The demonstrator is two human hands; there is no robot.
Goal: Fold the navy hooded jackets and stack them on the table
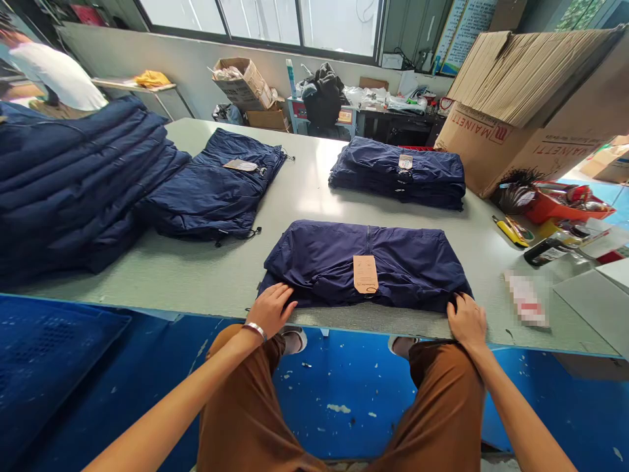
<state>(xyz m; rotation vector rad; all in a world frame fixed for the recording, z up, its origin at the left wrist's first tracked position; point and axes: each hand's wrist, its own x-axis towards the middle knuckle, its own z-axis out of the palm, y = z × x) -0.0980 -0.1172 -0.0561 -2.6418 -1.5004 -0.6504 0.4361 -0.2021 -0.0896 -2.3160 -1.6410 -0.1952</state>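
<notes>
A navy jacket (319,262) lies folded into a flat rectangle near the table's front edge, its zip running down the middle and a brown tag (365,274) on top. My left hand (271,309) is closed on its near left corner, thumb by the edge. At the near right corner, my right hand (468,321) grips the cloth, its fingertips partly hidden by the fabric. Behind the jacket sits a stack of folded navy garments (363,167), also tagged. Farther left, an unfolded navy garment (211,190) with cord ends and a tag lies beside a large navy pile (73,190).
A big cardboard box (491,147) stands at the back right of the pale table (304,193). Near it are a yellow cutter (510,231), a dark bottle (548,249) and a red tray (545,203). A blue crate (49,347) is below left. Another person (61,75) stands far left.
</notes>
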